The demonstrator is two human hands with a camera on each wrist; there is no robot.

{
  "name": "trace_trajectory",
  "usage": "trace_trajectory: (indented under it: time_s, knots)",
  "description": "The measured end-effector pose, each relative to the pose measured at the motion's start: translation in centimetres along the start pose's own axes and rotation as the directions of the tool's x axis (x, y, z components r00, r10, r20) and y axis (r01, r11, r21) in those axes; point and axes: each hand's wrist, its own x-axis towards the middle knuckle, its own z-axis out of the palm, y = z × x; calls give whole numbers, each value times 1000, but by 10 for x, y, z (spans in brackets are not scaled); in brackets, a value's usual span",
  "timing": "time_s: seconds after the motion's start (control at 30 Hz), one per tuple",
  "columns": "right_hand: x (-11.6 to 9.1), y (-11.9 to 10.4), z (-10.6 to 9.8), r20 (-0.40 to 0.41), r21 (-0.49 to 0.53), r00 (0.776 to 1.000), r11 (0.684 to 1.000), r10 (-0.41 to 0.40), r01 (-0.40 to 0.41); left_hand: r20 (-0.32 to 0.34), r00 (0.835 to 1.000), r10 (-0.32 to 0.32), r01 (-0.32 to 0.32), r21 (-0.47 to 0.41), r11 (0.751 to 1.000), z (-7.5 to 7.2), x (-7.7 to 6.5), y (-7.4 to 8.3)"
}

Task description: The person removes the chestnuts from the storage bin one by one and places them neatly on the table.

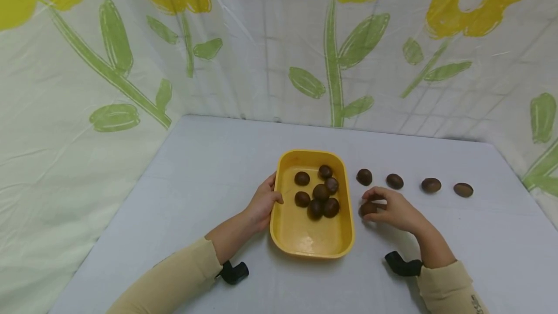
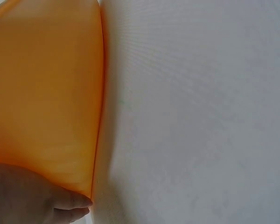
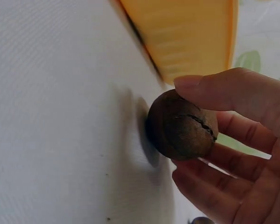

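Observation:
A yellow rectangular tray (image 1: 296, 246) stands mid-table with several round brown nuts (image 1: 302, 178) inside, mostly at its far end and right side. My left hand (image 1: 263, 202) grips its left wall, thumb hooked over the rim; in the left wrist view fingertips (image 2: 79, 200) show low against the orange-looking side. Just right of the tray, my right hand (image 1: 394, 210) pinches a brown nut (image 3: 184, 126) between thumb and fingers. A dark crack runs across that nut. It is close to the tabletop; whether it touches is unclear.
Several more brown nuts (image 1: 431, 185) lie in a spaced row beyond my right hand. The white-covered table (image 1: 209, 168) meets a hanging cloth (image 1: 253, 62) with flower prints at its back edge. Black curved pieces (image 1: 403, 264) sit at both wrists.

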Motion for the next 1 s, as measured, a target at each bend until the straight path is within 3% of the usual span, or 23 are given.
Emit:
trace_trajectory:
  time_s: [0.17, 0.47, 0.7, 1.0]
  knots:
    - [-1, -4, -5, -18, -41, 1000, 999, 14, -15, 0, 1000, 5, -5, 4, 1000, 1, 0, 0]
    - [6, -26, -28, -45, -114, 992, 986, 115, -120, 8, 1000, 7, -7, -5, 1000, 0, 1, -1]
    - [22, -51, -40, -37, -139, 995, 985, 98, -102, 6, 1000, 10, -10, -12, 1000, 0, 1, -2]
    - [42, -79, -48, -1, -65, 998, 996, 67, -67, 3, 1000, 7, -7, -6, 1000, 0, 0, -1]
